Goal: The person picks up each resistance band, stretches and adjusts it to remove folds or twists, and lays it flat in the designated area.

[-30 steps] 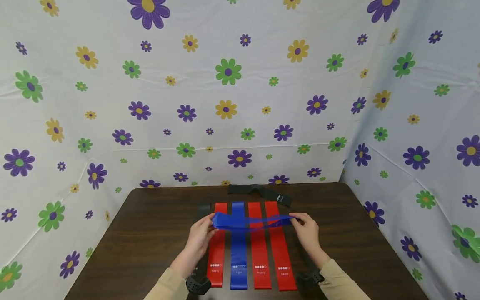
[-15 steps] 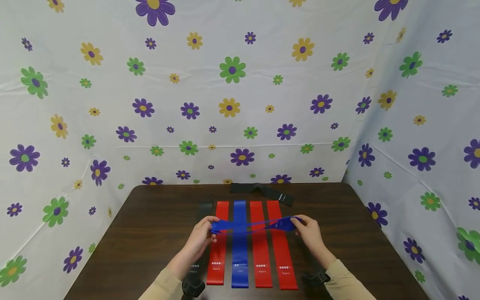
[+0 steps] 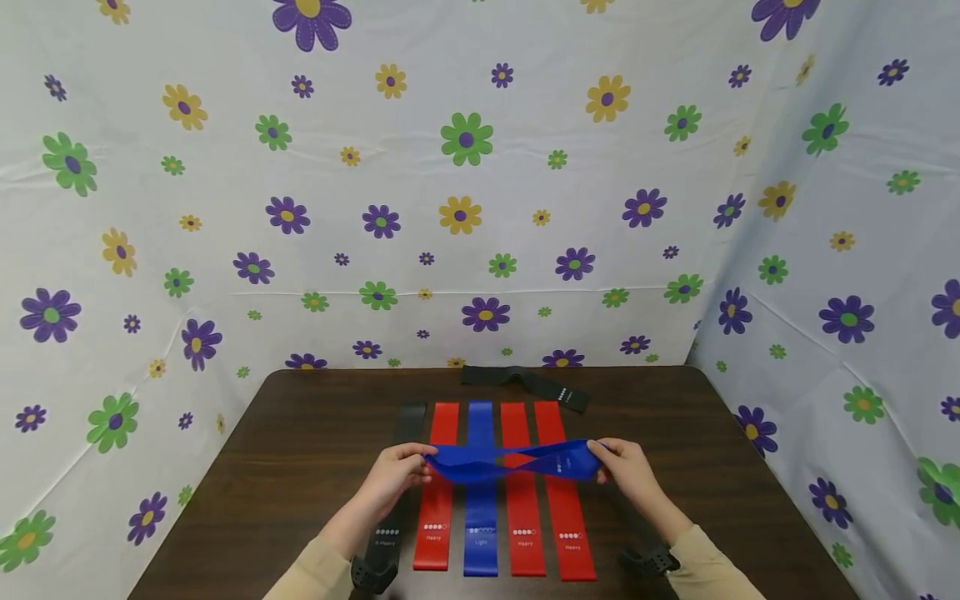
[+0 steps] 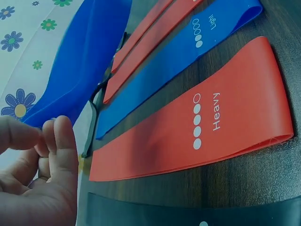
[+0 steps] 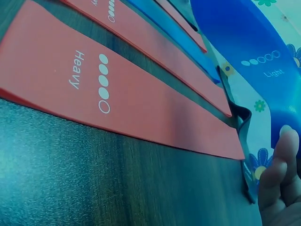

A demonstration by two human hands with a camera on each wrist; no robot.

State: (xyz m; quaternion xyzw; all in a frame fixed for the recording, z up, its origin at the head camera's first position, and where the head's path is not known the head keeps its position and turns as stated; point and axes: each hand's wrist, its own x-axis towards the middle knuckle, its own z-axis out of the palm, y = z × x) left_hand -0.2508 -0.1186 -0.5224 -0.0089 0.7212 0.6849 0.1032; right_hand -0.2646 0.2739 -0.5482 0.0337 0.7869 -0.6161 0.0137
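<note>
A blue resistance band (image 3: 573,464) marked "Light" hangs stretched sideways in the air, its loop slightly twisted. My left hand (image 3: 388,477) pinches its left end between thumb and fingers. At the other end, my right hand (image 3: 632,473) pinches the band near the printed label. In the left wrist view, the held blue band (image 4: 87,56) rises from the fingertips of my left hand (image 4: 51,174). The right wrist view shows the label side of the held blue band (image 5: 244,37) above my right hand (image 5: 282,188).
Below lie flat bands in a row: a black band (image 3: 386,537), a red band (image 3: 432,521), a blue "Light" band (image 3: 480,521), a red band (image 3: 527,525) and another red band (image 3: 572,525). A kinked black band (image 3: 487,377) lies crosswise at the dark table's (image 3: 315,433) back edge.
Both hands have lowered slightly and the right one has shifted a little to the right. The held blue band has opened wider, and its "Light" label now faces up.
</note>
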